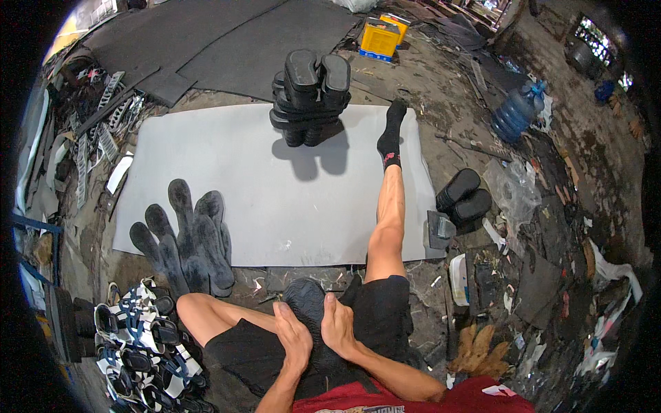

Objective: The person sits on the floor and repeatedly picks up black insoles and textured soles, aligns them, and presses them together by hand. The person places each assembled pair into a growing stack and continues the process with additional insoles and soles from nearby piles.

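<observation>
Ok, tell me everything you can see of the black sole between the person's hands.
The black sole is long with a rounded far end; its upward face shows a ridged, tread-like pattern and looks like rubber or foam. It is held lengthwise in front of the body, far end pointing away. The left hand and right hand clasp its two sides. Its near end is hard to make out.
</observation>
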`<state>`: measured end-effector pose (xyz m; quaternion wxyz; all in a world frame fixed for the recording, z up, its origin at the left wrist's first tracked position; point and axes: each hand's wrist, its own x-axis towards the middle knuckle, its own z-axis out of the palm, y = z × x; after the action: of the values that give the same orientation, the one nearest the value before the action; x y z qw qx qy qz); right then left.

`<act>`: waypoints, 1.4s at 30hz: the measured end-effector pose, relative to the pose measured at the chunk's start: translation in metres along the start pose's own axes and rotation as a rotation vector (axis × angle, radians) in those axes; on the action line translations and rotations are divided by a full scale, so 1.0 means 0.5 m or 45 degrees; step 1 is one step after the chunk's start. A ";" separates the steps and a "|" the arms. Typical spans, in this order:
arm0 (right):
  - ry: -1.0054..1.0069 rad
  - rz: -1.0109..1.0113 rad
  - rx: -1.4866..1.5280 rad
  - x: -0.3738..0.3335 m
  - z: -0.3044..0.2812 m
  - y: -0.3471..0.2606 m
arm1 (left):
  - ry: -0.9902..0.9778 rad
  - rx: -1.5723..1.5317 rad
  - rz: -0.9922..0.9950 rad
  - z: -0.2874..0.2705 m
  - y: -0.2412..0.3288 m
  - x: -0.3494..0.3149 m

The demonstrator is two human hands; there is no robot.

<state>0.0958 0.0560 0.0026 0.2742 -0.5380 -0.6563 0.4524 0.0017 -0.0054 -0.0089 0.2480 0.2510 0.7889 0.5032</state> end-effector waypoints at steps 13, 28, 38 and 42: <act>-0.213 0.030 -0.197 -0.069 -0.027 0.058 | -0.077 0.057 -0.047 0.014 -0.061 -0.083; 0.126 -0.157 -0.062 0.059 -0.016 -0.038 | 0.388 -0.209 0.243 0.092 0.025 -0.026; 0.094 -0.394 0.028 0.036 0.007 -0.041 | 0.257 -0.433 -0.232 0.045 0.046 0.021; 0.035 -0.187 0.012 0.053 -0.002 -0.015 | 0.339 -0.322 -0.339 0.066 0.013 0.020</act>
<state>0.0859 0.0815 0.0062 0.3182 -0.4933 -0.6879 0.4268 0.0160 0.0255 -0.0167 0.2353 0.0430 0.7715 0.5896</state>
